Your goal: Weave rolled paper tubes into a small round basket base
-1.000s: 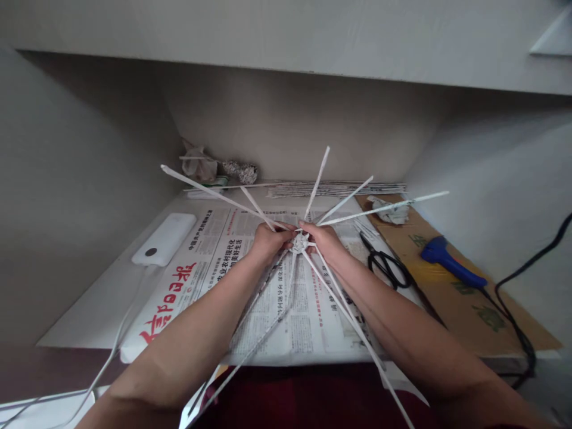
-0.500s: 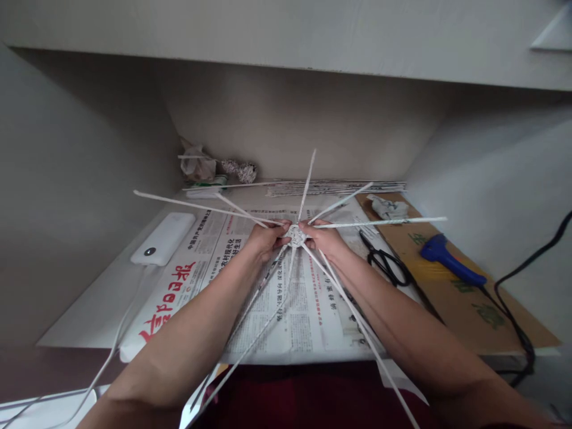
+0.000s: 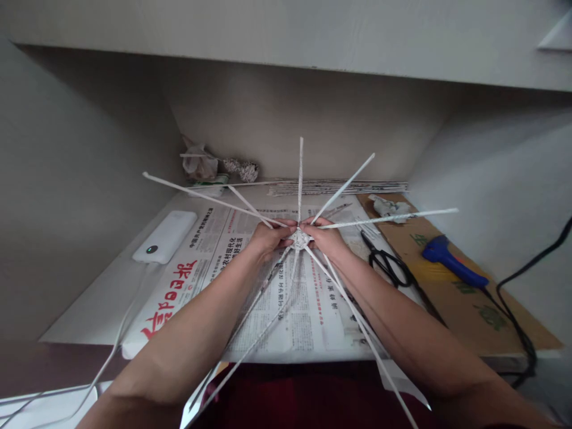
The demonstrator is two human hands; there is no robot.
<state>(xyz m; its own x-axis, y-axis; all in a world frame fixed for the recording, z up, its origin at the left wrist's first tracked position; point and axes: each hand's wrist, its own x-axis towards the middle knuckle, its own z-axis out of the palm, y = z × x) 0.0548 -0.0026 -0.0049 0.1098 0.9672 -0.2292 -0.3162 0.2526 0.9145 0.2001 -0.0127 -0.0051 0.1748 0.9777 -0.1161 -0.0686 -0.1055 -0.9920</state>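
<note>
Between my hands is a small round woven piece of rolled paper (image 3: 300, 239), held above the newspaper (image 3: 304, 328). Several long white paper strips (image 3: 344, 187) fan out from it, some pointing away and upward, others running down toward my lap. My left hand (image 3: 270, 236) pinches its left edge with thumb and fingers. On the opposite edge, my right hand (image 3: 328, 237) grips it the same way, thumbs close together near the top. The fingertips behind the piece are partly hidden.
Black scissors (image 3: 386, 262) lie right of the newspaper. A blue glue gun (image 3: 453, 260) with a black cord rests on cardboard (image 3: 491, 322). At left is a white power bank (image 3: 166, 236) with a cable. Along the back lie paper rolls (image 3: 339, 186) and a plastic bag (image 3: 199, 164).
The woven piece has tilted, so the far strips point higher than before. Both hands stay on its edges, and the view has shifted slightly.
</note>
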